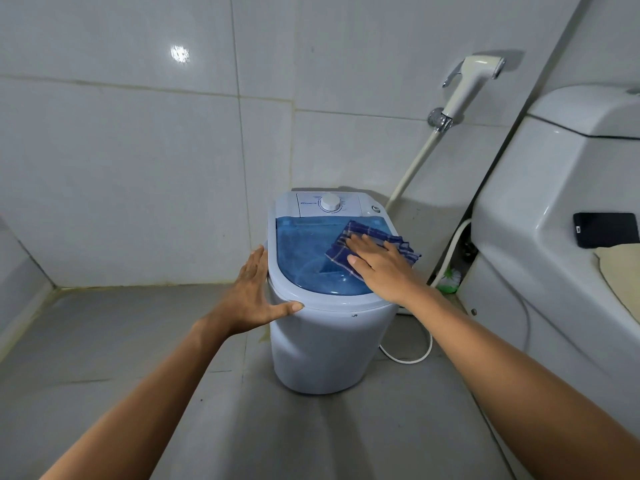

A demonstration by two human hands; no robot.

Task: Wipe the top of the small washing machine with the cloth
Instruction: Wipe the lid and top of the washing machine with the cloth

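Your right hand (375, 268) lies flat, fingers straight and together, pressing the blue checked cloth (374, 244) onto the right half of the blue see-through lid (304, 258) of the small washing machine (329, 348). The cloth's far corner hangs past the machine's right rim. Your left hand (254, 294) is spread open against the machine's left side, fingers along the white rim and the thumb stretched across the front edge; it holds nothing.

The machine stands on the grey tiled floor (138, 341), close to the tiled back wall (138, 150). Behind the lid sits the white control panel with its round dial (329, 203).

On your right, near the machine, the toilet (540, 237) fills that side; a dark phone (606, 229) lies on it, with a pale cloth-like edge (620, 275) just below. A white spray nozzle (474, 77) hangs on the wall above, its hose (412, 168) running down behind the machine's right rear corner. A white cord (408, 358) loops on the floor between machine and toilet, and something green (448, 282) sits low in that gap, too small to identify.
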